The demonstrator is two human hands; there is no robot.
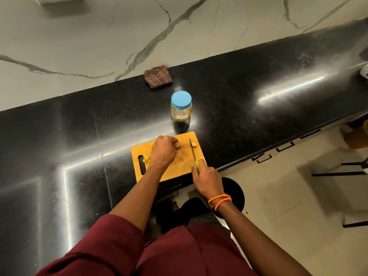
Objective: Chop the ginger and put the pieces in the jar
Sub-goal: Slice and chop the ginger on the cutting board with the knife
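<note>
A wooden cutting board [179, 164] lies near the front edge of the black counter. My left hand [164, 150] curls over a piece of ginger [177, 144] on the board and holds it down. My right hand [207, 179] grips the green handle of a knife [192, 150], whose blade points away from me to the right of the ginger. A small cut piece [194, 144] lies just right of the blade tip. Peelings or cut bits [147, 157] sit by the board's handle slot. Behind the board stands a clear jar [181, 110] with its blue lid on.
A folded brown checked cloth [158, 76] lies against the marble wall behind the jar. The black counter [258, 108] stretches left and right. A black round stool [235, 194] is below the counter edge, and dark chair legs [338, 173] stand on the floor at right.
</note>
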